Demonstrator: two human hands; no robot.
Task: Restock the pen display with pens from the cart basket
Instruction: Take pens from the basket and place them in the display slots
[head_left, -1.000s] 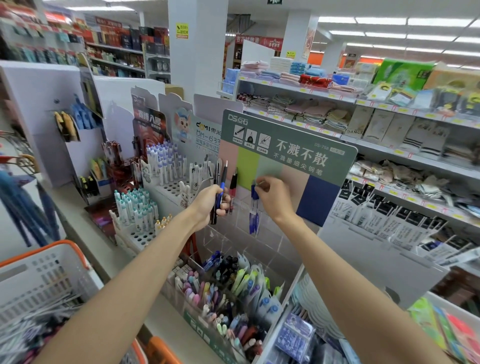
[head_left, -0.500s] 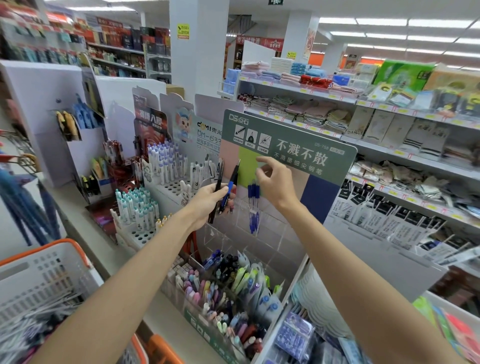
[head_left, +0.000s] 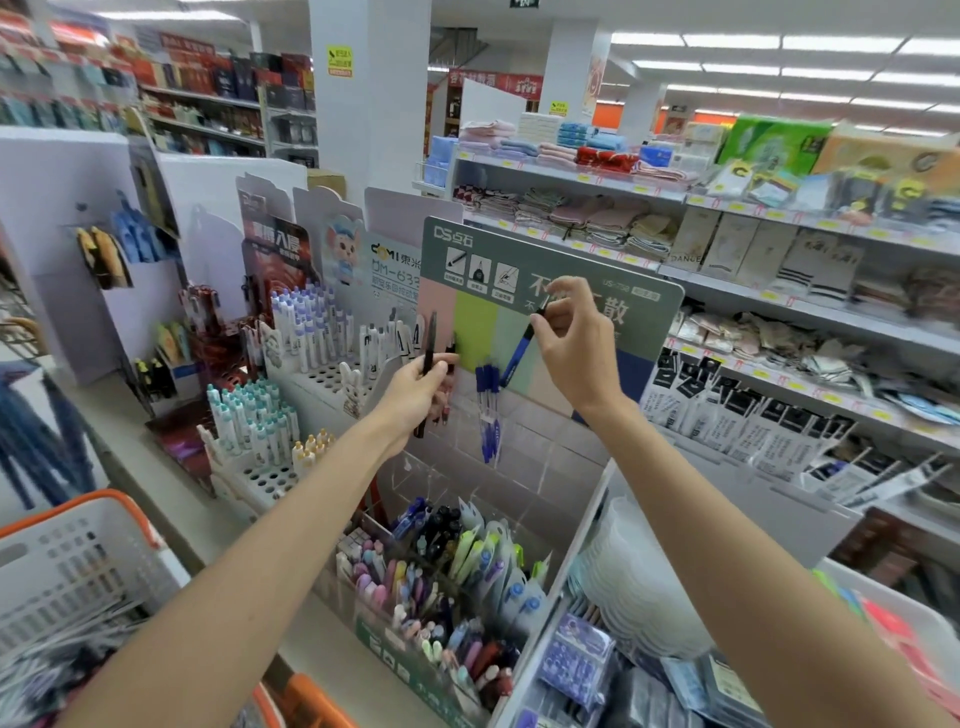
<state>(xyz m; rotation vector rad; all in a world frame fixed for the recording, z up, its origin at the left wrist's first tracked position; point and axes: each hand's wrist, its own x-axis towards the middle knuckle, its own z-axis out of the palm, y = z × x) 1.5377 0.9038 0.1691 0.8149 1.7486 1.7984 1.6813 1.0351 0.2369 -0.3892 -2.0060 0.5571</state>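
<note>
The pen display (head_left: 550, 467) is a clear compartmented rack under a green header board (head_left: 649, 296). Several blue pens (head_left: 488, 410) stand in one upper compartment. My right hand (head_left: 571, 338) pinches a blue pen (head_left: 519, 353) by its top, tilted, just above those pens. My left hand (head_left: 415, 389) grips a few dark pens (head_left: 428, 364), held upright beside the rack's left edge. The cart basket (head_left: 78, 566), white with an orange rim, sits at the lower left with loose pens inside.
Lower compartments hold several mixed coloured pens (head_left: 441, 582). White pen stands (head_left: 254, 426) crowd the counter to the left. Shelves of folded textiles and packaged socks (head_left: 779, 405) run along the right. A white pillar (head_left: 369, 104) rises behind.
My right hand took a blue pen out of my left hand's bunch and raised it above the blue pens in the rack. My left hand now holds fewer pens.
</note>
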